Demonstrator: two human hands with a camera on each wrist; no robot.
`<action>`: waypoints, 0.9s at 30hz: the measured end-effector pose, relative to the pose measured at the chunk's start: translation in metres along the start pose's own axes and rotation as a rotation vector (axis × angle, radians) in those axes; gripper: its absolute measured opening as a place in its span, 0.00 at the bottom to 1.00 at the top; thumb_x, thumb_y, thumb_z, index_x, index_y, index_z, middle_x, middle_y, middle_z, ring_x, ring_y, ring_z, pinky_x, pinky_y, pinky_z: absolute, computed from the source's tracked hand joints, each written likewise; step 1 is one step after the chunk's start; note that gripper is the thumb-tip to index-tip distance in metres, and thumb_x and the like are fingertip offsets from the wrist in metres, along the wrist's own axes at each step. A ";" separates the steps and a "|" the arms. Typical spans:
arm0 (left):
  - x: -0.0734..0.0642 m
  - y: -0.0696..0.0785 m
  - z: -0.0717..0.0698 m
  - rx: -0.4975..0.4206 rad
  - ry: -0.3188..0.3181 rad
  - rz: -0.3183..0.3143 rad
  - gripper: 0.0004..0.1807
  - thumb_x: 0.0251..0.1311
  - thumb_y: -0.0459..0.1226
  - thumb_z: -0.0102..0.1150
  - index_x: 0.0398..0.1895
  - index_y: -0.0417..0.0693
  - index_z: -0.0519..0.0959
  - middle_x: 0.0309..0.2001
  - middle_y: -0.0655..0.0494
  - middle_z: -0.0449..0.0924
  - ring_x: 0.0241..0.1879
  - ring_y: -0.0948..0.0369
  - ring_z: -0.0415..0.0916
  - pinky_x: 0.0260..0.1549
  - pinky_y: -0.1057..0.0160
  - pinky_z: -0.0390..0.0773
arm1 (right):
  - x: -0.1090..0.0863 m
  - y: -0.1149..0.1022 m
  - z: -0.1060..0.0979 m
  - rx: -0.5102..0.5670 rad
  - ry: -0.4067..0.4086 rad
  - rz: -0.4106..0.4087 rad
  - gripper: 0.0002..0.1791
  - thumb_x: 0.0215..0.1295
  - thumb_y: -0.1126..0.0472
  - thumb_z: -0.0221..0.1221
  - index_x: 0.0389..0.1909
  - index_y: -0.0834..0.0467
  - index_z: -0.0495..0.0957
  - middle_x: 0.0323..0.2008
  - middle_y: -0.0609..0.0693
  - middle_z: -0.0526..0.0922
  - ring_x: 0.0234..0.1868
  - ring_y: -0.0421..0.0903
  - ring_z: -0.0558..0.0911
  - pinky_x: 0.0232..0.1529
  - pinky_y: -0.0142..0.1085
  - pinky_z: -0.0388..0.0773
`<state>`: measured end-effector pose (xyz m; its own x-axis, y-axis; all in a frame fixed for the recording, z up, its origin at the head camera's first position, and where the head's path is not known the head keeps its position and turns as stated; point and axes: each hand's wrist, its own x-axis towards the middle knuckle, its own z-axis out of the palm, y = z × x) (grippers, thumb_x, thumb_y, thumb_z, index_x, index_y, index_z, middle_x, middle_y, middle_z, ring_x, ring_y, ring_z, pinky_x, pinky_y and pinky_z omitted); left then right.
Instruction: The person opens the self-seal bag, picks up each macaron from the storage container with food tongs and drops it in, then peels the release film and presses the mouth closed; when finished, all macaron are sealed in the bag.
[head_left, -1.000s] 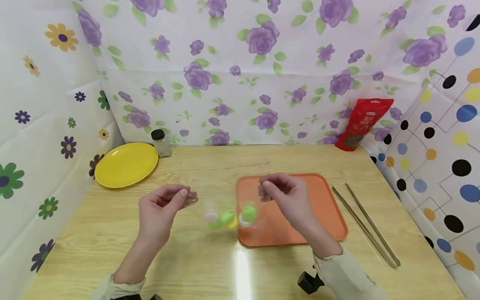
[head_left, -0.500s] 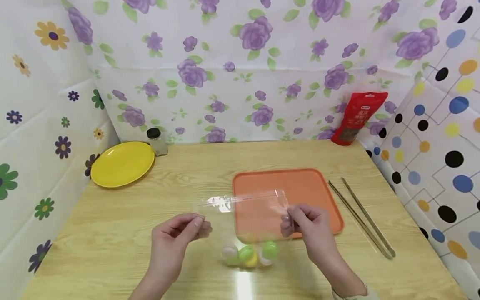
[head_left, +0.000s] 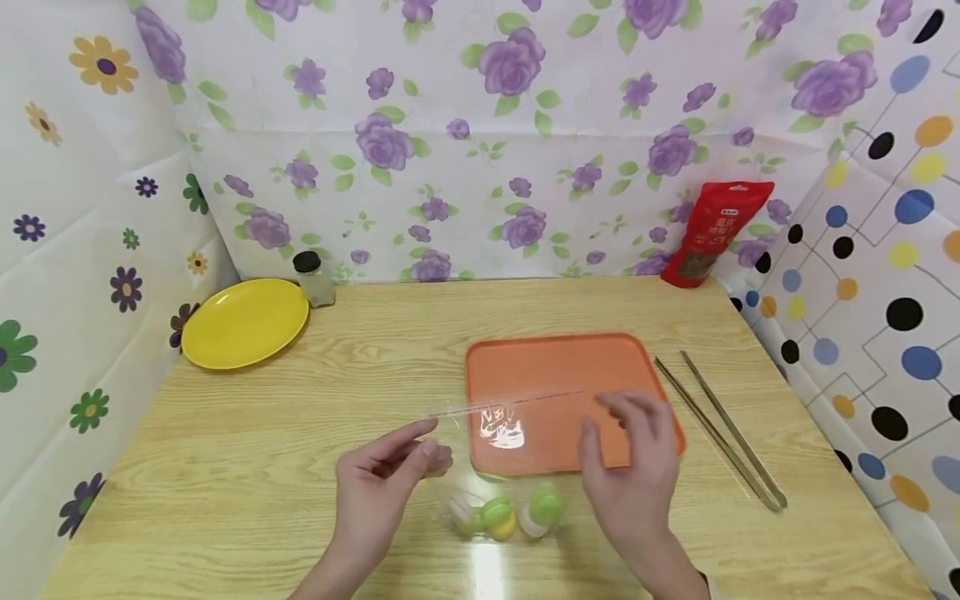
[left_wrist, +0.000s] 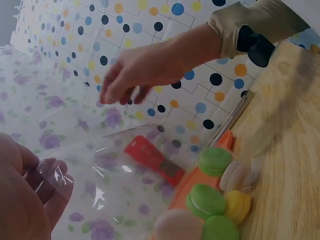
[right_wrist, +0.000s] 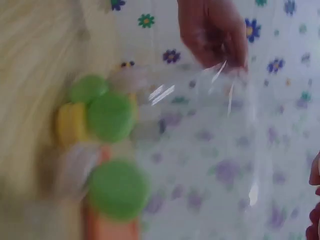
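Observation:
A clear zip bag (head_left: 502, 427) hangs above the table's near middle. Several green, yellow and pale macarons (head_left: 546, 506) sit at its bottom. My left hand (head_left: 390, 479) pinches the bag's left edge between thumb and fingers, which the left wrist view shows through the film (left_wrist: 55, 175). Near the bag's right edge is my right hand (head_left: 633, 471), thumb and fingers spread apart. From the left wrist, the right hand (left_wrist: 145, 72) appears clear of the film. The macarons (right_wrist: 120, 190) look blurred in the right wrist view.
An orange tray (head_left: 570, 358) lies behind the bag, with metal tongs (head_left: 723, 433) to its right. A yellow plate (head_left: 243, 325) and a black-capped jar (head_left: 315, 281) stand at the back left. A red pouch (head_left: 716, 233) leans on the back right wall.
The bag has come down and closer to the body, with the macarons sinking low. My right hand has let go of its edge and spread its fingers; my left hand has shifted right.

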<state>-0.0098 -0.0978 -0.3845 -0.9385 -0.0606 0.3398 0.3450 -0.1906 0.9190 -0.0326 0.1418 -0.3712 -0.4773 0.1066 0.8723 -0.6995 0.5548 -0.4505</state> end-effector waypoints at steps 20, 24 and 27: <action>0.000 -0.006 0.008 0.007 -0.150 0.349 0.21 0.58 0.15 0.60 0.53 0.36 0.83 0.42 0.50 0.87 0.38 0.61 0.86 0.37 0.62 0.85 | 0.034 -0.041 0.050 0.032 -0.399 -0.408 0.09 0.71 0.60 0.62 0.31 0.58 0.86 0.31 0.48 0.81 0.29 0.46 0.77 0.28 0.32 0.76; 0.003 -0.006 0.008 0.078 -0.186 0.413 0.24 0.55 0.13 0.61 0.53 0.36 0.83 0.37 0.45 0.87 0.37 0.61 0.86 0.36 0.62 0.85 | 0.042 -0.041 0.044 0.028 -0.477 -0.437 0.02 0.60 0.64 0.70 0.30 0.57 0.86 0.31 0.47 0.81 0.30 0.46 0.77 0.29 0.33 0.76; 0.005 -0.005 0.009 0.113 -0.202 0.437 0.25 0.52 0.12 0.62 0.53 0.37 0.84 0.35 0.42 0.87 0.36 0.61 0.86 0.36 0.62 0.86 | 0.046 -0.040 0.041 0.034 -0.510 -0.461 0.04 0.56 0.65 0.72 0.29 0.57 0.86 0.31 0.46 0.80 0.30 0.45 0.77 0.29 0.33 0.75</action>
<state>-0.0164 -0.0887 -0.3858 -0.6888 0.0820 0.7203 0.7156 -0.0820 0.6936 -0.0485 0.0909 -0.3210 -0.3122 -0.5403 0.7814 -0.9035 0.4230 -0.0685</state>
